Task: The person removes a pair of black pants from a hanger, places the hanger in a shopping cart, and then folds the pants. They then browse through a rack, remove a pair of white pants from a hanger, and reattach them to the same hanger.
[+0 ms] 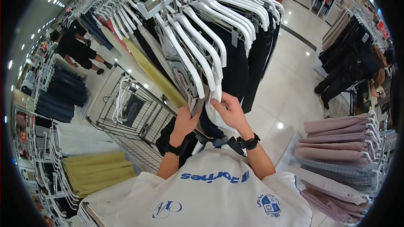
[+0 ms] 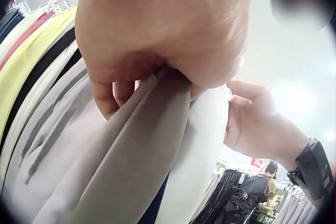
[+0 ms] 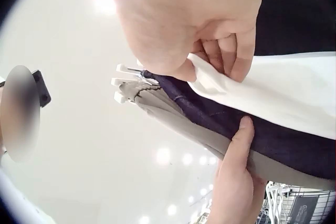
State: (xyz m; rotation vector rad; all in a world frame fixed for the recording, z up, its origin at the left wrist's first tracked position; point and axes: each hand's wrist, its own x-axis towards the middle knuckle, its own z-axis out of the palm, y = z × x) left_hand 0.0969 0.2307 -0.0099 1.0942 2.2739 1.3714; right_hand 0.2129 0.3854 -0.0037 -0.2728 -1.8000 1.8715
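At the front end of a clothes rack, my left hand (image 1: 185, 122) grips the edge of grey-beige trousers (image 2: 142, 145) hanging from a white hanger. My right hand (image 1: 230, 110) pinches white trousers (image 3: 283, 87) between thumb and curled fingers. Dark navy trousers (image 3: 210, 108) hang between the two, and in the right wrist view my left thumb lies along them. White hangers (image 1: 189, 54) fan out on the rail above both hands. Lighter grey trousers with a drawstring (image 2: 50, 153) hang left of the left hand.
A wire shopping cart (image 1: 143, 126) with white hangers stands left of the rack. Folded yellow trousers (image 1: 99, 172) hang at lower left, pink trousers (image 1: 336, 141) at right. One person (image 1: 73, 48) stands at left, another (image 1: 357, 71) at right. Tiled floor (image 1: 277, 84) runs along the right side.
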